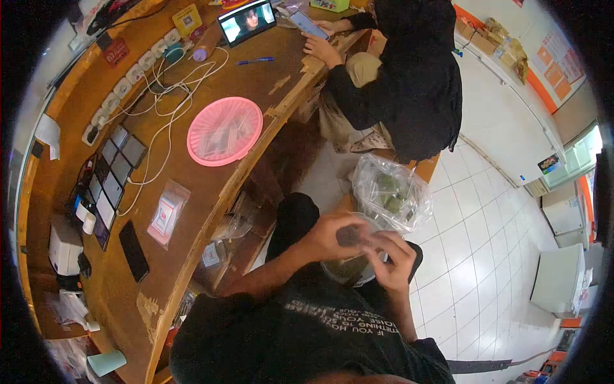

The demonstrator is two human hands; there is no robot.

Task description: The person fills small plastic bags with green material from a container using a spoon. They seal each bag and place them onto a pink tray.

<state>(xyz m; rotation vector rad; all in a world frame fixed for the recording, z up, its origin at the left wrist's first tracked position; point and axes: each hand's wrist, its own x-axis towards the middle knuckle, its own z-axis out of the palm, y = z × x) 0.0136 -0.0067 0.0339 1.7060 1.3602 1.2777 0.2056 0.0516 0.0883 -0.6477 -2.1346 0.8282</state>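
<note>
Left hand (pixel 327 238) and right hand (pixel 393 259) both pinching a dark disc (pixel 348 236), fingers curled onto it, just above the clear bag (pixel 350 274) on my lap; I'd judge it light, stiff, maybe slippery, so grip across its rim

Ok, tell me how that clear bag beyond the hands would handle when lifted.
The clear bag looks thin and crinkled, so probably floppy. It seems loosely filled with greenish pieces, so likely light. Its glossy film may slip.
</note>
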